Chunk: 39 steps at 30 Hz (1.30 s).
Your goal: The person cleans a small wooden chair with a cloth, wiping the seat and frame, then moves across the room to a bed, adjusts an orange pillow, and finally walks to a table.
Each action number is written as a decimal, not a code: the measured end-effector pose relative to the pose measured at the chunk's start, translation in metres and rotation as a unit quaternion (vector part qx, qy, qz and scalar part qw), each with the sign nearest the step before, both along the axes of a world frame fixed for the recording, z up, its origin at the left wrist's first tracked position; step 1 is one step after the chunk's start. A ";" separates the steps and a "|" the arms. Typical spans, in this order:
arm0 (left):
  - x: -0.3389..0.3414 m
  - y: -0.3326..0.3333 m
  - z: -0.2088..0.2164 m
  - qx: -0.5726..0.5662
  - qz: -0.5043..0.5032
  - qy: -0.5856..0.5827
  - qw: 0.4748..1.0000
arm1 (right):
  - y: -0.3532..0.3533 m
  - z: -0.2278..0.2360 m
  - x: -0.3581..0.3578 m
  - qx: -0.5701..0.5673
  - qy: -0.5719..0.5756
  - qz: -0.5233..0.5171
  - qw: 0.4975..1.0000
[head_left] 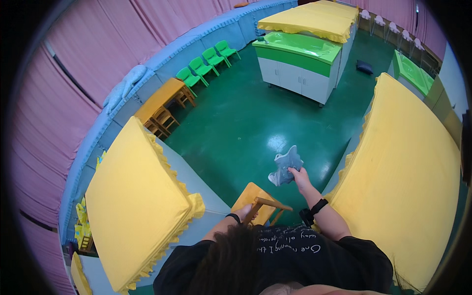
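the right hand [301, 178] is closed on the near edge of a grey-blue cloth [286, 166], thumb on top, the rest of the cloth spread loosely above the green floor [221, 128]. the left hand [244, 212] is curled around the backrest frame of a small wooden chair [250, 192]; its fingers are partly hidden by the wood, so how tightly they close i cannot tell. the chair is just in front of the person's body, to the left of the cloth and apart from it. whether its legs touch the floor is hidden. each wrist wears a black band.

2 yellow covers with frilled edges flank the person, the left cover [137, 206] and the right cover [403, 172]. farther off, 4 green chairs [199, 66] line up beside a blue-draped ledge, near a wooden table [160, 100]. a white cabinet [295, 73] with a green basin top stands beyond, and a dark cushion [364, 67] lies right of it.
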<state>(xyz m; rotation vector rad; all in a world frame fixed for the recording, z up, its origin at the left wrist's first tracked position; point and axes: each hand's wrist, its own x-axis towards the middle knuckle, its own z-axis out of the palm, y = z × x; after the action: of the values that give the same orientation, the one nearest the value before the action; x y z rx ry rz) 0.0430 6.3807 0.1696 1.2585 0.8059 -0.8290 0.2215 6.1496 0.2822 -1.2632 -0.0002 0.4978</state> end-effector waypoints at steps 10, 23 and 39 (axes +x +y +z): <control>0.115 0.138 -0.013 -0.024 -0.050 -0.003 0.998 | 0.022 -0.012 0.089 0.014 0.033 -0.175 0.984; 0.224 0.344 -0.081 0.082 -0.071 0.007 0.994 | 0.071 -0.018 0.218 0.036 0.022 -0.290 0.956; 0.404 0.551 -0.044 0.125 0.044 0.036 0.991 | 0.299 0.012 0.618 0.021 -0.005 -0.204 0.979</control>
<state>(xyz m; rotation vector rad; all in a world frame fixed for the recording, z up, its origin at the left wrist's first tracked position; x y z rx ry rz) 0.4466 6.9318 0.1255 1.4067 1.0408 -0.7204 0.8397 6.4483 0.2941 -1.1848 0.2341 0.1362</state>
